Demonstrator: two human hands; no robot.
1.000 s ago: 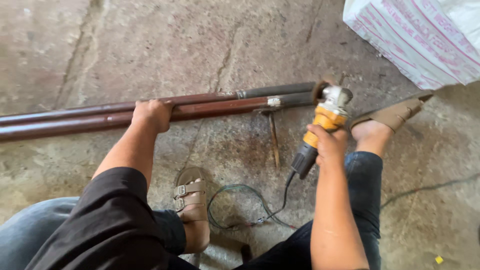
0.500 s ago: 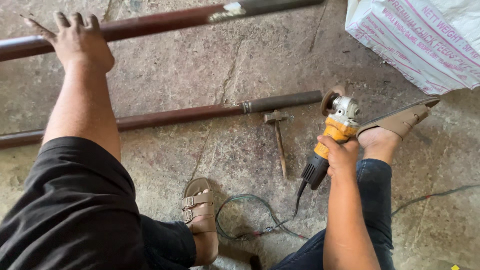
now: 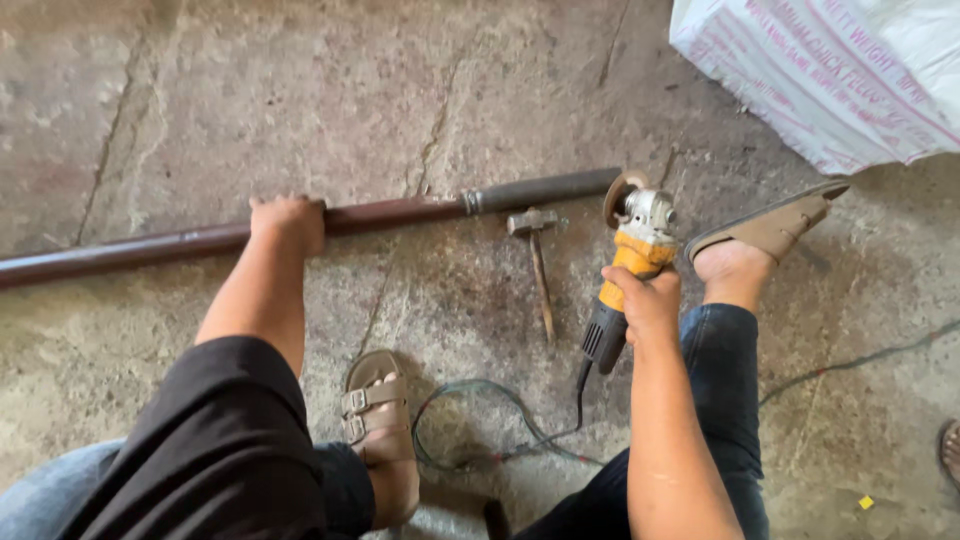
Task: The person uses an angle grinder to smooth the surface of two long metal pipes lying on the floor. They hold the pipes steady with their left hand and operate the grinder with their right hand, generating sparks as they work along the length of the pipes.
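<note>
— Counting pipes: just one long reddish-brown pipe across the floor, far side, with a grey end toward the right.

— Tools?

— Two. One yellow angle grinder on the right, one hammer just left of it.

— Hands?

— Two. Left hand on the pipe, right hand wrapped round the grinder.

— Footwear?

— Two sandals clearly: one brown buckled sandal near, centre, one tan sandal far right. Possibly a third at the right edge, too cropped to tell.

— Anything else?

— One white printed sack, far right corner. Two cables: one looped cable near the middle, one thin cable running off to the right.
</note>
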